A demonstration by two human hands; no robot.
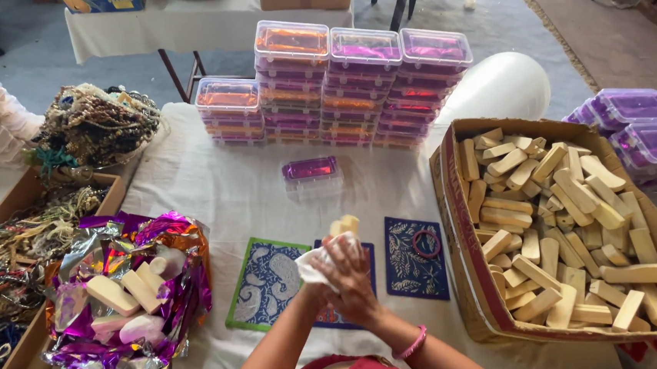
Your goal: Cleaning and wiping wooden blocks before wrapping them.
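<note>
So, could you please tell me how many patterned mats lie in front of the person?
3: a green-edged mat on the left, a middle mat mostly hidden under the hands, and a blue mat on the right.

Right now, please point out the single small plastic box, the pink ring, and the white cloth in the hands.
Single small plastic box point(312, 175): head view, on its purple-tinted lid.
Pink ring point(426, 243): head view, on the ring's rim, on the blue patterned mat.
White cloth point(317, 262): head view, on the cloth's folded middle.

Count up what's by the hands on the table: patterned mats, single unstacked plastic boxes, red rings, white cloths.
Patterned mats: 3
Single plastic box: 1
Red ring: 1
White cloth: 1
Total: 6
</note>
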